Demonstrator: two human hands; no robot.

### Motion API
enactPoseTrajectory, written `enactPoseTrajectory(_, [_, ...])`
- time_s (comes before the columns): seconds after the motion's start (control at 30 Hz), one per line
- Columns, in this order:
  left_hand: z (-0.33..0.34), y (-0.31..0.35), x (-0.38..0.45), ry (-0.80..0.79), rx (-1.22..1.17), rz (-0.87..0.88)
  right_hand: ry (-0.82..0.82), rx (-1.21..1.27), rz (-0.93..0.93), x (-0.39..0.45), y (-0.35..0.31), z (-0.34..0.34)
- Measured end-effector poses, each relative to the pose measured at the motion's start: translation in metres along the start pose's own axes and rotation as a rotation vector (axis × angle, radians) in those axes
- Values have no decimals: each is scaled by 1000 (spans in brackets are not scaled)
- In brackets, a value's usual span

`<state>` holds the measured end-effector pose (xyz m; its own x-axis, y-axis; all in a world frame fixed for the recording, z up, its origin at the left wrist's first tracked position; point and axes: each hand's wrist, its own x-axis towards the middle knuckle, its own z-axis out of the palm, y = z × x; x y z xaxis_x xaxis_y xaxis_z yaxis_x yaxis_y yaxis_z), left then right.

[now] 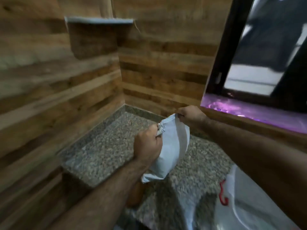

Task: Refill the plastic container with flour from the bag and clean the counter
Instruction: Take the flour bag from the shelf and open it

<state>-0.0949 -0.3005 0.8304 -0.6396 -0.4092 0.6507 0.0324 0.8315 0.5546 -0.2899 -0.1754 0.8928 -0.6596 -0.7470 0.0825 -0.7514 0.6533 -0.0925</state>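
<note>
A white flour bag hangs above the speckled granite counter, held up by both hands at its crumpled top. My left hand grips the top's near corner in a fist. My right hand pinches the far corner, close to the wooden wall. The bag's lower end is folded and off the counter. The frame is blurred. No plastic container can be made out.
A translucent white plastic bag with red print lies at the bottom right on the counter. Wood-panelled walls close in the corner at left and back. A small wall shelf sits high up. A dark-framed window stands at right.
</note>
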Motion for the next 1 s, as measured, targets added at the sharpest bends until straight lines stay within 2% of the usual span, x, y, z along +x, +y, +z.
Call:
enactPoseTrajectory(0.17, [39,11,-82,-210,-16,48,-29,-54,67,-59,15,61])
enactPoseTrajectory(0.3, [59,12,-132,-350,43,86,-141,-62,63,-79,26,88])
enactPoseTrajectory(0.47, [62,-2,-189,-477,99,-52,-212,-150,-39,-92,10,104])
enactPoseTrajectory(0.57, [52,-5,-193,-458,54,-138,-232,-169,-33,-90,-2,94])
enactPoseTrajectory(0.7, [30,-2,-184,-535,-45,-253,-200,-172,-26,-114,-23,80])
enactPoseTrajectory(0.8, [10,-5,-179,-577,-105,-264,-182,16,-83,-146,-45,78])
enactPoseTrajectory(0.93, [-9,-4,-169,-721,-217,-234,-363,137,-267,-186,-66,69])
enactPoseTrajectory(1.0, [-19,1,-162,-729,-238,-219,-421,149,-350,-195,-69,72])
